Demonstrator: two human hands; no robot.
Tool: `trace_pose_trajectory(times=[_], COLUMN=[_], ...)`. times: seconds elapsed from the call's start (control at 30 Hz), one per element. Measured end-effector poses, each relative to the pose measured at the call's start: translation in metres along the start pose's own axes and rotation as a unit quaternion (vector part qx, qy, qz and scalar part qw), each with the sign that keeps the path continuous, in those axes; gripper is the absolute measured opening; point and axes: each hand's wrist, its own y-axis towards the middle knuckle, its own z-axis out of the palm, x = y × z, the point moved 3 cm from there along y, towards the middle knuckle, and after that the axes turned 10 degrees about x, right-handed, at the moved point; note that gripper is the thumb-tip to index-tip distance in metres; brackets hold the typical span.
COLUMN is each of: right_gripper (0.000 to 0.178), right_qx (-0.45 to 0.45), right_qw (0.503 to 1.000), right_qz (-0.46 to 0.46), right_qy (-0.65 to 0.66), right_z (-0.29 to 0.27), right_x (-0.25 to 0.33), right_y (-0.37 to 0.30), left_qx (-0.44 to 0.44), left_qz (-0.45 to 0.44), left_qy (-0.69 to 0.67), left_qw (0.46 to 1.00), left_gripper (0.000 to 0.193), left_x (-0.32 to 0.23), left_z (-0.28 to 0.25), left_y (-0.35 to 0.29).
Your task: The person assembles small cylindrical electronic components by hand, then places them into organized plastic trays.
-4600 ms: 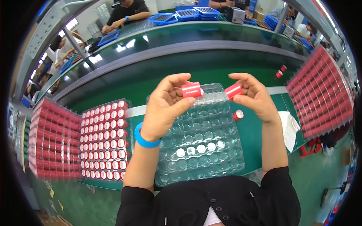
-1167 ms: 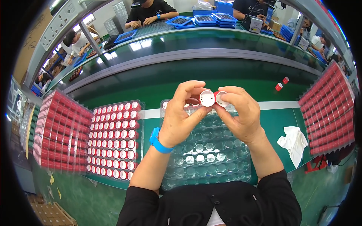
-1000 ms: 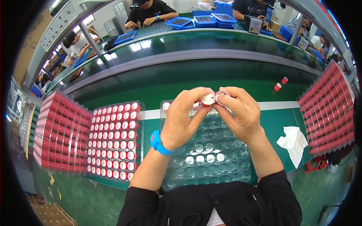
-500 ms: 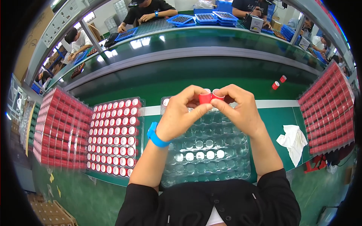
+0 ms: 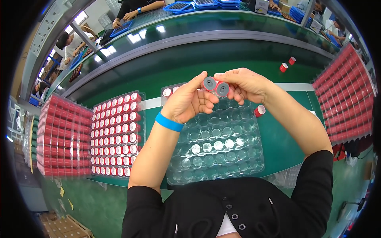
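Above the clear blister tray [image 5: 216,146] on the green surface [image 5: 285,142], my left hand [image 5: 188,103] and right hand [image 5: 246,84] each pinch one small red cap [image 5: 209,83], [image 5: 222,89], grey ends facing me. I judge each grip should stay light, keeping both caps level and square for a clean check.

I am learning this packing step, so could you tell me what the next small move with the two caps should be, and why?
Probably lower both hands and seat the pieces in empty pockets. The left hand and right hand each hold one small red cap, grey ends up, side by side above the clear blister tray, whose pockets look mostly unfilled.
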Motion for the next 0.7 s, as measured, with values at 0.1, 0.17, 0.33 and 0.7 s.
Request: trace_pose_trajectory(times=[0.1, 0.17, 0.33, 0.7], right_gripper=[0.040, 0.040, 0.036, 0.031], right_qx=[0.018, 0.024, -0.146, -0.334], right_qw=[0.999, 0.999, 0.973, 0.688], right_qz=[0.009, 0.012, -0.153, -0.203], right_qy=[0.027, 0.039, -0.096, -0.611], right_z=[-0.003, -0.006, -0.036, -0.053], right_x=[-0.008, -0.010, -0.012, -0.058], right_y=[0.000, -0.001, -0.008, 0.003], left_qx=[-0.012, -0.011, -0.137, -0.231], left_qz=[-0.009, -0.010, 0.077, 0.143], left_qy=[-0.002, 0.006, 0.139, 0.688], left_qw=[1.000, 1.000, 0.978, 0.673], left_gripper=[0.047, 0.046, 0.034, 0.033], left_x=[0.004, 0.006, 0.005, 0.029], left_z=[0.002, 0.001, 0.009, -0.008], left_y=[0.003, 0.005, 0.024, 0.086])
